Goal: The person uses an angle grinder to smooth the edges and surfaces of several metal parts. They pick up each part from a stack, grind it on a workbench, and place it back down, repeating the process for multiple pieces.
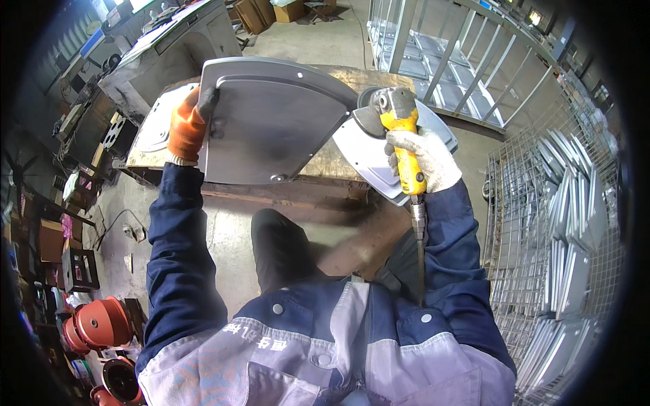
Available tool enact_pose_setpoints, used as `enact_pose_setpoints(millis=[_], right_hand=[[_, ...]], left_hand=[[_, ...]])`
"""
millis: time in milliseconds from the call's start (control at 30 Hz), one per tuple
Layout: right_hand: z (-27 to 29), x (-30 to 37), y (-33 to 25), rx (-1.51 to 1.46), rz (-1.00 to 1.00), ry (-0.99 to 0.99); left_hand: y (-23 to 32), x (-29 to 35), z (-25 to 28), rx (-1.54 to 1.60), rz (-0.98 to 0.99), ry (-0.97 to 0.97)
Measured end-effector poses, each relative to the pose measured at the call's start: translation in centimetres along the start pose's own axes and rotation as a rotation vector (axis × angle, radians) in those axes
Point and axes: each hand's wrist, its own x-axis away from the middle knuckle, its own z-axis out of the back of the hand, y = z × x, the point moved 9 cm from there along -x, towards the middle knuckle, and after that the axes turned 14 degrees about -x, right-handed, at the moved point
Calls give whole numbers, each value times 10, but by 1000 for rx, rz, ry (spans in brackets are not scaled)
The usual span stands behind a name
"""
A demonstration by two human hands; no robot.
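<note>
My left hand (187, 128), in an orange glove with dark fingertips, is closed on the left edge of a grey metal panel (271, 122). The panel is tilted up over the bench, with small holes near its rim. In a white glove, my right hand (428, 154) wraps round the body of a yellow angle grinder (406, 149). The grinder's dark disc is close to the panel's right corner; whether they touch I cannot tell. A hose runs down from the grinder along my right forearm. Under the grinder lies a lighter panel (365, 152).
The wooden bench (332, 162) stands before me, with another pale panel (159, 128) at its left end. At right, a wire mesh cage (518, 223) holds several stacked metal panels (569, 223). A metal frame rack (467, 61) stands behind. Red round parts (101, 321) lie at lower left.
</note>
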Motion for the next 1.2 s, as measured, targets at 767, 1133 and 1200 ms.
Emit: enact_pose_setpoints(millis=[767, 1133, 1200], right_hand=[[38, 43, 96, -351, -303, 44], [34, 59, 118, -416, -379, -3], [36, 61, 127, -466, -414, -30]], left_hand=[[-300, 174, 55, 432, 1022, 422], [-290, 230, -34, 135, 935, 52], [-280, 251, -54, 880, 961, 504]])
